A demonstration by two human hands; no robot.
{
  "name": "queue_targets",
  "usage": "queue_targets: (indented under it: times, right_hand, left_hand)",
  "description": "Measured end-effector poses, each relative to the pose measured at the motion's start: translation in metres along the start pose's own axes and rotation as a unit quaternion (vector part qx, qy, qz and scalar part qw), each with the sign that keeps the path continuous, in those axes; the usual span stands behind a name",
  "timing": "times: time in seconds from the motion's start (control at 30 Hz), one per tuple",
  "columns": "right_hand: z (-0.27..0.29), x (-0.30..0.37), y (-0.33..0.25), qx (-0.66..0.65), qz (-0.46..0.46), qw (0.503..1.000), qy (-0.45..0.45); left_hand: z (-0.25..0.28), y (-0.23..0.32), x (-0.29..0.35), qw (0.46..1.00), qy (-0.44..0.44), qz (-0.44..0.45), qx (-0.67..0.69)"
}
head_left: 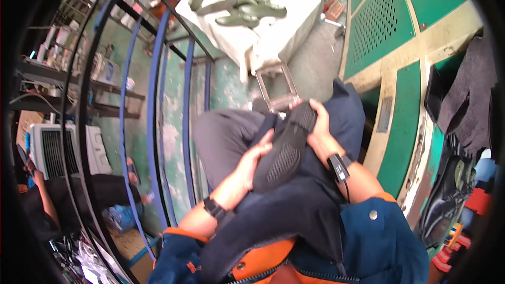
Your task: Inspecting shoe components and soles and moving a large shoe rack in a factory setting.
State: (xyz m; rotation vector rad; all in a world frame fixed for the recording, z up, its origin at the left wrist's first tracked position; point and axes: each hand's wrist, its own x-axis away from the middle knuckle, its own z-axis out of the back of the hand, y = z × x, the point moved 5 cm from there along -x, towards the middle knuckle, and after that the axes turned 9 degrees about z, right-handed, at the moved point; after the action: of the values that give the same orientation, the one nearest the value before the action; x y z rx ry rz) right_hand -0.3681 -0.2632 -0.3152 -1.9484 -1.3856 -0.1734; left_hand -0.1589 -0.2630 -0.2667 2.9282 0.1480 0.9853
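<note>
A black shoe (284,150) lies over my lap, its textured sole facing up and its heel end pointing away from me. My right hand (320,126) is wrapped round the far end, thumb along the edge and fingertips showing at the tip. Against the left side of the shoe rests my left hand (254,159), gripping it with the fingers partly hidden behind it. What lies under the shoe cannot be seen.
Ahead, several dark green shoe lasts (244,8) lie on a white cloth (286,34). A metal frame (277,85) stands before my knees. Blue and black rack bars (153,100) rise at left, with another person's arm (46,200) beyond. Green cabinets (400,126) flank the right.
</note>
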Motion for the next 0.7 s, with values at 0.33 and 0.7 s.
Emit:
queue_targets:
  times: [0.33, 0.7]
  right_hand:
    - [-0.051, -0.023, -0.008, 0.398, 0.073, 0.875, -0.265]
    - [-0.043, -0.035, 0.001, 0.394, 0.324, 0.805, -0.304]
  left_hand:
    - [-0.020, 0.054, -0.017, 0.948, 0.142, -0.115, -0.262]
    - [-0.014, 0.109, -0.124, 0.899, 0.197, -0.215, -0.327]
